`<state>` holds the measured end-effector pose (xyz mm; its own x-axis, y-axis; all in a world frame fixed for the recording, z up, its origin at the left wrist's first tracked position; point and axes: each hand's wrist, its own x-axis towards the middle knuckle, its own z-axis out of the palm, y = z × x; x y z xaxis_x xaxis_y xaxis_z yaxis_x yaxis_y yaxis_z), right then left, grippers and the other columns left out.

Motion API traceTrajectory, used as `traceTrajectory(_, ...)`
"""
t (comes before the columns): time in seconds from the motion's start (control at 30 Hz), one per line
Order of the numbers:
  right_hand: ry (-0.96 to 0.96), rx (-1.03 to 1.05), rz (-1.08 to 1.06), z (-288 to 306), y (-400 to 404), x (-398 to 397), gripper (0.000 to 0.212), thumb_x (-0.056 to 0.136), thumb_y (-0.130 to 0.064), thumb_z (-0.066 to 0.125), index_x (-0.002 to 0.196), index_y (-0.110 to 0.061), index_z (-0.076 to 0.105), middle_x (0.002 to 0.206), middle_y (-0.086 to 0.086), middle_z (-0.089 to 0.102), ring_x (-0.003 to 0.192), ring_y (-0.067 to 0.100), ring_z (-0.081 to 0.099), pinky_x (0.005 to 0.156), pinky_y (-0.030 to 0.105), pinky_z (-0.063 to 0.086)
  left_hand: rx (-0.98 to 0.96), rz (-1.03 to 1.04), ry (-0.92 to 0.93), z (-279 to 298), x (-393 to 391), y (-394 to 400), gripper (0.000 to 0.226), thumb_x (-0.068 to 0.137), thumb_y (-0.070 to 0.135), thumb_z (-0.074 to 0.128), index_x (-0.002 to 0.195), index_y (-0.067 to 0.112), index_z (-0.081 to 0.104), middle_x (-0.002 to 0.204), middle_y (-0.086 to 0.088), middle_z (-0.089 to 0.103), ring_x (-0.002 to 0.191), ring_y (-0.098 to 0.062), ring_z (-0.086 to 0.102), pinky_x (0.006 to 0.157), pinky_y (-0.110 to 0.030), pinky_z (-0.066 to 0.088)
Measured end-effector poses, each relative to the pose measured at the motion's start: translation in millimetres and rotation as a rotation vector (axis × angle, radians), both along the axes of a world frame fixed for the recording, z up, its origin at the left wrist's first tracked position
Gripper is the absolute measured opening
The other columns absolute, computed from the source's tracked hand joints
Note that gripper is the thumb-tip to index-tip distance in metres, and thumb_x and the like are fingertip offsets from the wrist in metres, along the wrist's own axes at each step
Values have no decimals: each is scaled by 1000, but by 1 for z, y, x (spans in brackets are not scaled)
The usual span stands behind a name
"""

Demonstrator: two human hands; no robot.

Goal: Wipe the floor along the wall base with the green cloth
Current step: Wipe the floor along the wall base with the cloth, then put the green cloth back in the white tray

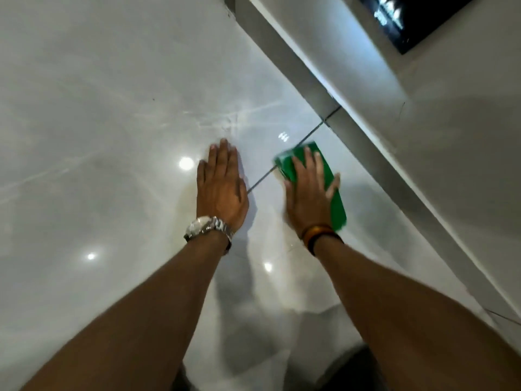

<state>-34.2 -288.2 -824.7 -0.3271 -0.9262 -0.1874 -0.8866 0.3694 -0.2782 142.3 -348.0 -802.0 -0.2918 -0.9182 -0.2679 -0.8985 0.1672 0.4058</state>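
A folded green cloth (337,198) lies flat on the glossy grey floor tiles (118,114), a short way from the grey wall base (366,131) that runs diagonally from top centre to lower right. My right hand (308,193) presses down on the cloth, fingers spread, palm covering its left part; the hand is motion-blurred. My left hand (221,190) rests flat on the bare tile to the left of the cloth, fingers together, holding nothing. A dark grout line (262,179) passes between the two hands.
The pale wall (451,170) rises beyond the skirting on the right. A dark panel (408,21) sits in the wall at the top right. Ceiling lights reflect off the tiles. A watch is on my left wrist, bands on my right.
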Motion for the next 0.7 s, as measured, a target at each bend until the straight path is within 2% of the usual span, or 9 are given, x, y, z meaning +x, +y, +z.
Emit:
traceTrajectory(0.07, 10, 80, -36, 6, 31, -3, 63, 97, -14, 56, 155, -23, 33, 169, 7, 23, 158, 30, 19, 118, 74, 21, 28, -16, 17, 15, 12, 15, 74, 100, 33, 18, 169, 8, 28, 180, -12, 17, 167, -32, 15, 135, -51, 13)
traceTrajectory(0.17, 37, 163, 17, 24, 30, -7, 67, 88, 4, 59, 150, -14, 42, 166, 15, 29, 150, 38, 32, 111, 67, 39, 40, -50, -3, 30, 26, 29, 67, 104, 27, 29, 169, 9, 29, 179, -12, 20, 167, -33, 16, 135, -52, 14)
traceTrajectory(0.3, -21, 197, 57, 73, 22, 3, 77, 82, 16, 58, 152, -11, 41, 164, 17, 29, 147, 37, 34, 111, 53, 40, 53, -28, -13, 73, 28, 48, 64, 104, 22, 34, 166, 6, 36, 177, -15, 26, 165, -36, 21, 134, -52, 17)
traceTrajectory(0.43, 5, 111, 76, 137, 23, 30, 77, 76, 22, 59, 147, -7, 48, 157, 22, 42, 141, 42, 45, 106, 58, 49, 26, -43, 12, 143, 27, 56, 63, 109, 15, 44, 169, 8, 27, 179, -14, 15, 167, -35, 11, 137, -50, 10)
traceTrajectory(0.5, -17, 56, 64, 194, 20, 43, 77, 74, 22, 64, 145, -6, 52, 153, 24, 48, 137, 43, 51, 102, 59, 53, -55, -52, 15, 199, 33, 48, 65, 108, 13, 48, 169, 6, 27, 179, -15, 15, 167, -35, 11, 136, -49, 8)
traceTrajectory(0.57, -17, 23, 36, 221, 25, 54, 81, 73, 23, 67, 146, -9, 52, 153, 21, 48, 136, 41, 53, 105, 56, 53, -122, -41, 3, 222, 37, 47, 67, 104, 12, 46, 168, 4, 30, 178, -18, 21, 165, -38, 18, 133, -51, 12)
traceTrajectory(0.7, -56, -10, 16, 381, 9, 77, 87, 80, 20, 61, 155, -19, 38, 165, 11, 33, 147, 32, 40, 117, 48, 43, -198, -55, 40, 374, 51, 25, 68, 102, 16, 42, 167, 2, 30, 176, -19, 24, 164, -39, 22, 132, -52, 19)
